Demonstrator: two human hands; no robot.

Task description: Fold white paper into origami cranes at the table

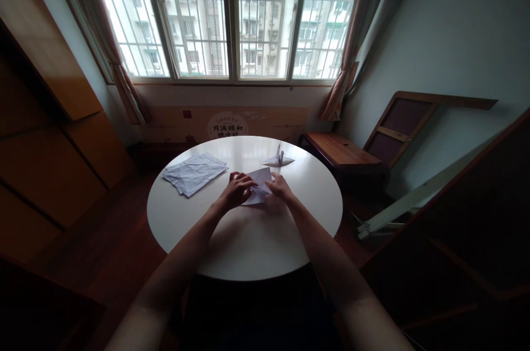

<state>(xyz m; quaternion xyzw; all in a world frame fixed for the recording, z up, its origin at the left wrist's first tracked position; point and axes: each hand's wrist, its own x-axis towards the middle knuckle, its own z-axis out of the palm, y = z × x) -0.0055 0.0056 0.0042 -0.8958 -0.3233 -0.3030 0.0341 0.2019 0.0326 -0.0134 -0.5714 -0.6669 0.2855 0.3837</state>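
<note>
A partly folded sheet of pale paper (pixel 260 182) lies on the round white table (pixel 248 240), near its middle. My left hand (pixel 237 190) pinches the paper's left side with curled fingers. On the sheet's right edge my right hand (pixel 280 185) presses down, its fingers closed on the paper. A finished paper crane (pixel 279 159) stands on the table just beyond the hands.
A loose stack of crumpled sheets (pixel 194 173) lies at the table's left. A wooden bench (pixel 339 151) and a leaning board (pixel 397 125) stand at the right wall. Wooden cabinets (pixel 49 136) line the left. A barred window (pixel 232 14) is ahead.
</note>
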